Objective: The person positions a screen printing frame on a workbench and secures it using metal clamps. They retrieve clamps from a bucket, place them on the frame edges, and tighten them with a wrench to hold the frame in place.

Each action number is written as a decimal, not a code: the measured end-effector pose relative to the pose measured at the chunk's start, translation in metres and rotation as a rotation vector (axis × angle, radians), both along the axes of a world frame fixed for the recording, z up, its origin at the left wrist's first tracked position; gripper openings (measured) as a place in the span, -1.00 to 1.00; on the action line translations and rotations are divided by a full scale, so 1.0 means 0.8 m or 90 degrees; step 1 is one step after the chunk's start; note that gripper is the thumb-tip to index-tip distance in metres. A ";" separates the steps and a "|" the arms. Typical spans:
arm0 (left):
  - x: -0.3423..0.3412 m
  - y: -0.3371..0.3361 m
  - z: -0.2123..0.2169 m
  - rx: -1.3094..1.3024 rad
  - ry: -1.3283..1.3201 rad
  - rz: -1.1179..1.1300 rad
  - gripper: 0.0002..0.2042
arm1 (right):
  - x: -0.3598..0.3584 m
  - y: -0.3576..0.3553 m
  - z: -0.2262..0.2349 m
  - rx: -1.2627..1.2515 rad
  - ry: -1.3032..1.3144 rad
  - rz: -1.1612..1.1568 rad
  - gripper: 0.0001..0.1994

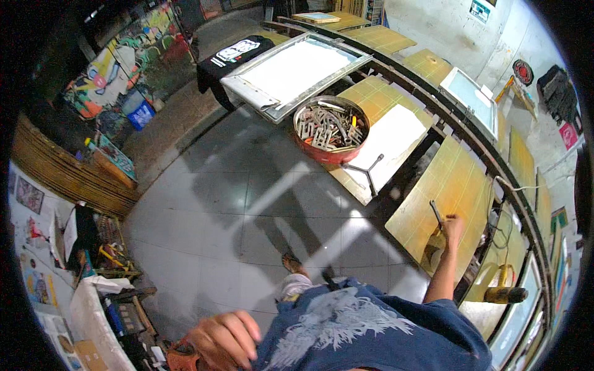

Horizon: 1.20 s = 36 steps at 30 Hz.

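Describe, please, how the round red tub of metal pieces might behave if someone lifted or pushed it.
The tub is probably heavy for its size, being heaped with metal pieces. The loose, jumbled pieces may shift or rattle if it tilts. Its wide, low shape suggests it would sooner slide than tip.

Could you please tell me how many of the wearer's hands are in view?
2: the left hand beside the dark blue shirt; the right hand holding a dark tool over the yellow board.
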<state>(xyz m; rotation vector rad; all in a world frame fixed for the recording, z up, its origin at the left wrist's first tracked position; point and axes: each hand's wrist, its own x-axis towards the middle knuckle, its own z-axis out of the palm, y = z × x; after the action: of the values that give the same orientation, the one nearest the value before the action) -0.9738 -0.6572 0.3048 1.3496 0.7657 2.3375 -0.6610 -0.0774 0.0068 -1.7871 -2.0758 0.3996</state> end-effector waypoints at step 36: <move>-0.504 0.444 -0.184 -0.643 -0.037 0.039 -0.70 | -0.575 -0.102 0.180 0.126 0.043 -0.032 -0.85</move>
<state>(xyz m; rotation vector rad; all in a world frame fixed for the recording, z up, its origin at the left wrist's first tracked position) -1.3771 -0.3017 0.1576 0.7819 1.6564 1.5626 -1.1214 -0.1589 0.1506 -1.6833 -1.9462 0.2283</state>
